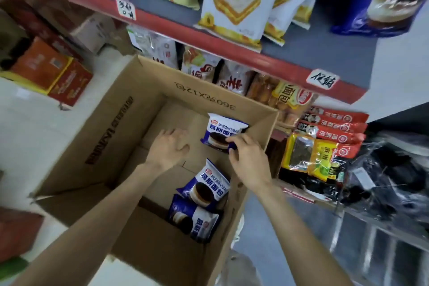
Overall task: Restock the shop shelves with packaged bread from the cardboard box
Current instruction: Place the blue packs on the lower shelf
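Head view, looking down into an open cardboard box (130,109) at centre frame. At the left edge, orange and red cartons (53,72) stood on the pale floor. Left of centre, the left hand (168,146) reached into the box with fingers spread and relaxed, palm down over the bare cardboard bottom, holding nothing. Just right of it, the right hand (247,160) pinched the lower corner of a blue-and-white bread packet (221,129), which leaned against the box's far right inner corner. Below the hands, at lower centre, two more bread packets of the same kind lay against the right inner wall: an upper one (206,184) overlapping a lower one (195,217). Across the top of the frame ran a red-edged shelf (209,39) carrying white and blue bagged goods, with further packaged bread on the shelf beneath it. At right, red sachets (334,127) and yellow packets (308,155) filled a lower shelf.
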`<state>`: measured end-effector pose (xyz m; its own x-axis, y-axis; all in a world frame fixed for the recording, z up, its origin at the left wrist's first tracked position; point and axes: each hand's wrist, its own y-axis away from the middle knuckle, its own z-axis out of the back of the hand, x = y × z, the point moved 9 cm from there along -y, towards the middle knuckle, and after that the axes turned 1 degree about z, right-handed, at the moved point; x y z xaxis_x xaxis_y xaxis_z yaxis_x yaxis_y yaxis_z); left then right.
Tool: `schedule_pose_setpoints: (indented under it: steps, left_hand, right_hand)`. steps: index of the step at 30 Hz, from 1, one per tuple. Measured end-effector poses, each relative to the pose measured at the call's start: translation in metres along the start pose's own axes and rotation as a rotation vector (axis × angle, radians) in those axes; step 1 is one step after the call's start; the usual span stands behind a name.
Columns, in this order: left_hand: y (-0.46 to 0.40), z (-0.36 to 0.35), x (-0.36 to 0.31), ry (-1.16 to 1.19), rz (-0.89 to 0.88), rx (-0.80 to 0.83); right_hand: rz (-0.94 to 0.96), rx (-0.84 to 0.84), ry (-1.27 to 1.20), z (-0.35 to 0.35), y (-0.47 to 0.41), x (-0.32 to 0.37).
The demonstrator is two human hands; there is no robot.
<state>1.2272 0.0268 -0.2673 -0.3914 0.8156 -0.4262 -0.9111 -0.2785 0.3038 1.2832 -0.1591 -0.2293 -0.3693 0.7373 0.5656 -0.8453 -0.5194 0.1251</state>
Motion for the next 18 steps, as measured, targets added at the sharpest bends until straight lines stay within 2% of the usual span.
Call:
schedule_pose_setpoints:
  steps: [1,3,5,7,10,13,18]
  left_hand:
    - [-0.002,-0.02,0.019,-0.014,0.056,0.082]
    - [-0.005,-0.05,0.048,0.006,0.116,0.119]
    - [-0.007,-0.079,0.071,0.029,0.171,0.137]
    - [-0.009,-0.11,0.085,0.046,0.193,0.183]
    - [-0.016,-0.159,0.093,0.057,0.135,0.279]
    - [-0.022,-0.205,0.095,0.066,0.079,0.402]
    - [-0.018,-0.261,0.092,0.374,0.038,0.664]
  right_hand:
    - [-0.06,0.079,0.012,-0.027,-0.01,-0.009]
    - [-0.203,0.194,-0.026,-0.071,-0.03,-0.028]
    - [-0.376,0.209,-0.14,-0.102,-0.046,-0.052]
    - [-0.52,0.128,-0.189,-0.12,-0.054,-0.076]
    - [-0.597,-0.029,-0.072,-0.136,-0.06,-0.105]
    - [-0.689,-0.136,-0.145,-0.154,-0.064,-0.123]
    - [-0.681,-0.251,-0.158,-0.168,-0.081,-0.121]
